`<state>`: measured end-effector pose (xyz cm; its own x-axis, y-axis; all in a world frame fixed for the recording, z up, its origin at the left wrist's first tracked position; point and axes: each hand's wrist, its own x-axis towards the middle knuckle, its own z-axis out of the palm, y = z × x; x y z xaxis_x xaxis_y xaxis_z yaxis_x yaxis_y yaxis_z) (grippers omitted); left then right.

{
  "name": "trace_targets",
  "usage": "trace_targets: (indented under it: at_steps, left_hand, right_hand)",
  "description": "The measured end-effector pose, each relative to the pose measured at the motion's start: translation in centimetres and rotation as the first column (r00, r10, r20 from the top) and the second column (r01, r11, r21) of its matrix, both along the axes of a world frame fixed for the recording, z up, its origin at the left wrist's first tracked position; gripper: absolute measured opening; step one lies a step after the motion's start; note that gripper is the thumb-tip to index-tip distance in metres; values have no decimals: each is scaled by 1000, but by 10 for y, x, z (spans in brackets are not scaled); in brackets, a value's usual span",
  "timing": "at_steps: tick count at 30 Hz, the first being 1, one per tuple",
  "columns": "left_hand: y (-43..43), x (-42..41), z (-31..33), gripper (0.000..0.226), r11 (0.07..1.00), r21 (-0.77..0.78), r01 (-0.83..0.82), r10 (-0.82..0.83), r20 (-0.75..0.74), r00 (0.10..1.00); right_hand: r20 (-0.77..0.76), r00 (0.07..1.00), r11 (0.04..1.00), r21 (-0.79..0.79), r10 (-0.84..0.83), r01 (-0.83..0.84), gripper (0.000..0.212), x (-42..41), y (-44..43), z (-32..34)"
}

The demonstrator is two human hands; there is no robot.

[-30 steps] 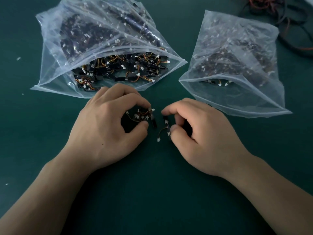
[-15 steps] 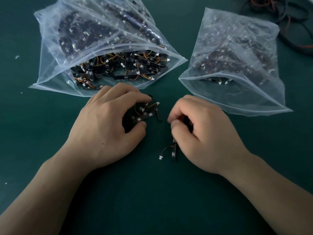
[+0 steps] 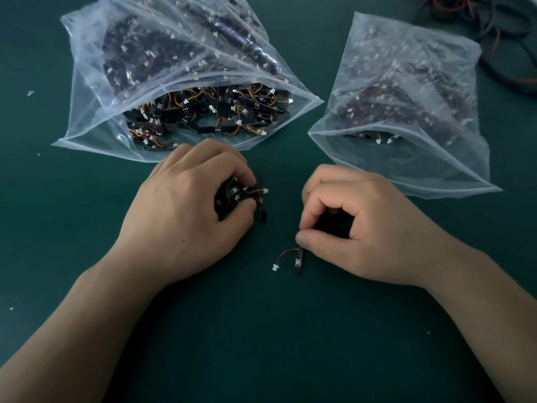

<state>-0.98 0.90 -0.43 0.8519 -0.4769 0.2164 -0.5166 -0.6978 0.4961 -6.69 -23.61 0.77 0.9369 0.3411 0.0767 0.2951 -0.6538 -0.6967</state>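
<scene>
Just below the middle of the frame, a single black strip (image 3: 298, 261) lies on the green table (image 3: 87, 286), its long axis running almost straight up and down the picture. Its thin wire (image 3: 286, 253) curls off to the left and ends in a white plug (image 3: 274, 267). The right hand (image 3: 357, 228) sits directly above and to the right of it, curled, with thumb and forefinger meeting on the strip's upper end in what looks like a pinch. The lower end points down-frame, away from the hand. The left hand (image 3: 186, 216), left of centre, is closed round a bunch of strips (image 3: 247, 193), so the right is plainly the nearer one. I'd guess a lift comes next. The open mouth of the right bag (image 3: 406, 112) lies up and to the right, and that of the left bag (image 3: 174, 82) up and to the left.
</scene>
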Motion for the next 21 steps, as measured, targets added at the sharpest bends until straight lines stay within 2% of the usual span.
trace_targets:
  at_steps: [5, 8, 11, 15, 18, 19, 21]
  left_hand:
    - [-2, -1, 0, 18, 1000, 21, 6, -6, 14, 1000]
    - [-2, -2, 0, 19, 1000, 24, 19, -20, 22, 1000]
    - [-2, -1, 0, 21, 1000, 22, 23, -23, 41, 999]
    - [-3, 0, -2, 20, 999, -8, 36, -36, 63, 997]
    - [-3, 0, -3, 18, 995, -61, 74, -71, 52, 996]
    - [-3, 1, -3, 16, 992, -83, 95, -92, 44, 995]
    - [-3, 1, -2, 14, 981, -143, 129, -128, 17, 992]
  right_hand:
    - [-12, 999, 999, -5, 47, -47, 5, -2, -1, -1]
    - [28, 1000, 999, 49, 0, -2, 6, -3, 1, -2]
    - [63, 992, 994, 45, -107, 104, 22, -4, 8, -3]
    - [87, 982, 982, -81, -165, 172, 47, -4, 19, -5]
    - [68, 982, 973, -142, -174, 182, 55, 1, 25, -4]
    - [79, 983, 970, -165, -168, 179, 53, 2, 26, -4]
    - [104, 976, 967, -155, -189, 203, 33, 2, 29, -5]
